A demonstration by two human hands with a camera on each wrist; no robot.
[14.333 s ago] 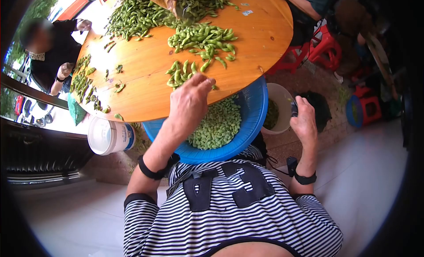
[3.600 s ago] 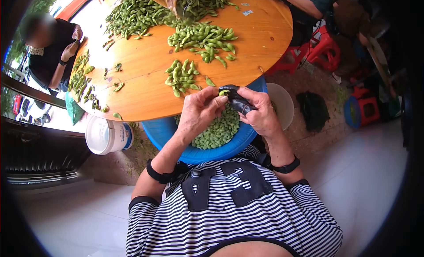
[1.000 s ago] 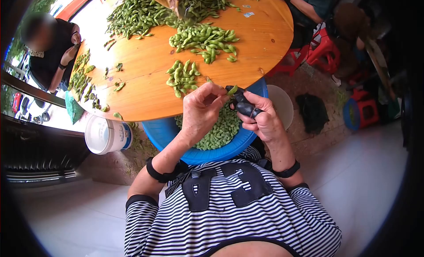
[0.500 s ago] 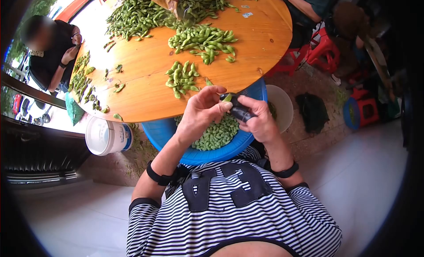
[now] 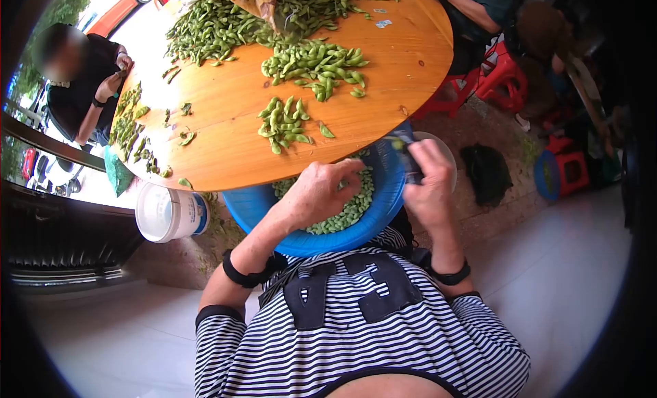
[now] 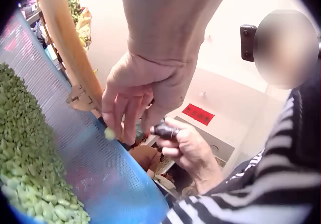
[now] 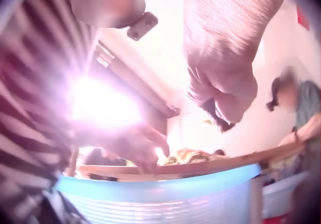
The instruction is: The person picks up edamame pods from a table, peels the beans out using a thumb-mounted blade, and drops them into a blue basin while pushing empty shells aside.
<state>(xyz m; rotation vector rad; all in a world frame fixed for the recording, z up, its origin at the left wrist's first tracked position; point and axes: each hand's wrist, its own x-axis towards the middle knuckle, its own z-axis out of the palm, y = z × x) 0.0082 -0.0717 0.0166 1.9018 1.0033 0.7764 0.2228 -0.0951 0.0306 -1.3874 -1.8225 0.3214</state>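
Note:
My left hand (image 5: 321, 193) hovers over the blue basket (image 5: 301, 246) of shelled green soybeans (image 5: 345, 210), its fingers loosely bent. In the left wrist view a single green bean (image 6: 110, 133) shows just below its fingertips. My right hand (image 5: 431, 182), blurred, stands over the basket's right rim. Black coverings (image 6: 165, 130) wrap its finger ends, which pinch a green soybean pod (image 5: 398, 144). On the wooden table, nearest the hands, lie a small group of pods (image 5: 282, 124) and one lone pod (image 5: 326, 130).
The round table (image 5: 226, 117) overhangs the basket; a large heap of pods (image 5: 212, 28) covers its far side. A white bucket (image 5: 168, 213) stands left, a pale bucket (image 5: 441, 162) right, beside a black bag (image 5: 486, 173). Another person (image 5: 85, 83) sits at left. Red stools (image 5: 503, 80) stand right.
Half a second ago both hands met at the pod over the basket. Now they are apart: the left has lowered toward the beans, the right has swung rightward with the pod.

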